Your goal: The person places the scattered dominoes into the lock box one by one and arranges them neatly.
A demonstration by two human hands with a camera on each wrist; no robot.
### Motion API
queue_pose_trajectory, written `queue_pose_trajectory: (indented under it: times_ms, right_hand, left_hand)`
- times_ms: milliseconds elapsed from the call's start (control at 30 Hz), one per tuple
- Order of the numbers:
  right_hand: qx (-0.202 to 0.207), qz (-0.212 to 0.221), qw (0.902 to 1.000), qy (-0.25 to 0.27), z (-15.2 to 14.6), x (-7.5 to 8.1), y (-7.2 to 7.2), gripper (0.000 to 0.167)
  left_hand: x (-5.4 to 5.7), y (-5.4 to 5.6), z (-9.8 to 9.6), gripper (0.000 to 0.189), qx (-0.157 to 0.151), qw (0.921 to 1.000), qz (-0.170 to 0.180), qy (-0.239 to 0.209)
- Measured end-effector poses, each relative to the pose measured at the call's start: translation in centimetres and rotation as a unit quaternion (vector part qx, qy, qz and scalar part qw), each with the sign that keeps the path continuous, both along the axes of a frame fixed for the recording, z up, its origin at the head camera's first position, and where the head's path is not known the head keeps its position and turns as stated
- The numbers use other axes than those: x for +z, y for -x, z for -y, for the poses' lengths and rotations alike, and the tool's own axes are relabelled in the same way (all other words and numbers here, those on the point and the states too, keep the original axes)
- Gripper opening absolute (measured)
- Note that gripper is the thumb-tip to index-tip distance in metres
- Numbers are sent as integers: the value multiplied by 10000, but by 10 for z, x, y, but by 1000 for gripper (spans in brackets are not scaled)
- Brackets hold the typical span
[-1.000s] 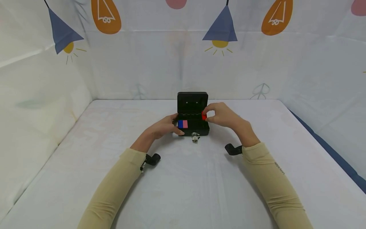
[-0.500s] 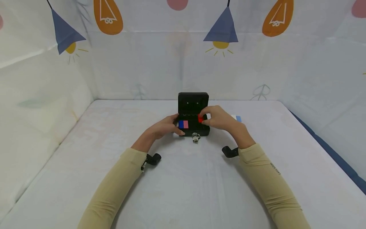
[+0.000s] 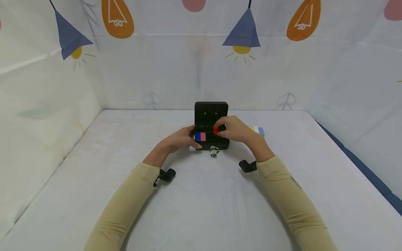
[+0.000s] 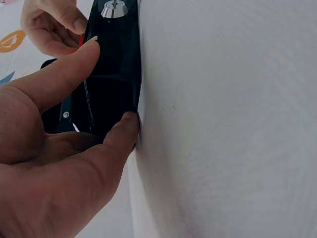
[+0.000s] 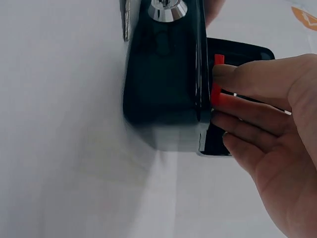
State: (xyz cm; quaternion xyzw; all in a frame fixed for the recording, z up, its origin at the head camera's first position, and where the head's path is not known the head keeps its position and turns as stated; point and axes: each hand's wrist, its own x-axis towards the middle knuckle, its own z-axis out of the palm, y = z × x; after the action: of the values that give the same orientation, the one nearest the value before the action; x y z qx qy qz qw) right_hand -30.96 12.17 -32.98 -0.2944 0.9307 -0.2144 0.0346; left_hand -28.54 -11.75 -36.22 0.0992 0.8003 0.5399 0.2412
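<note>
Head: we count one open black box (image 3: 221, 144) on the tabletop (image 3: 201, 202), one blue rectangle (image 3: 198, 136) and one pink rectangle (image 3: 203, 136) inside. Left wrist: the left hand (image 4: 47, 178) grips its smooth end. Right wrist: the right hand (image 5: 282, 153) pinches one flat red piece (image 5: 216, 93) at its rim

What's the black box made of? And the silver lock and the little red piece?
The black box looks like glossy painted metal: light streaks along its edge, though plastic is possible. The silver lock seems polished metal: it has bright, mirror-like glints. The red piece looks matt, evenly red, perhaps plastic or painted wood; I can't tell.
</note>
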Motion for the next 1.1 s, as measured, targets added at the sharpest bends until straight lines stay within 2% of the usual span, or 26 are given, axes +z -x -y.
queue_pose_trajectory:
  times_ms: [467, 867, 1100]
  right_hand:
    - [230, 52, 9996, 137, 18, -8, 6, 26]
    - [117, 210, 9997, 75, 26, -6, 0, 27]
    - [124, 167, 9998, -49, 25, -11, 3, 26]
  left_hand:
    - [-1, 2, 0, 100, -97, 9999, -71, -61]
    - [0, 3, 0, 101, -62, 10000, -59, -32]
    - [0, 3, 0, 98, -131, 9998, -138, -40]
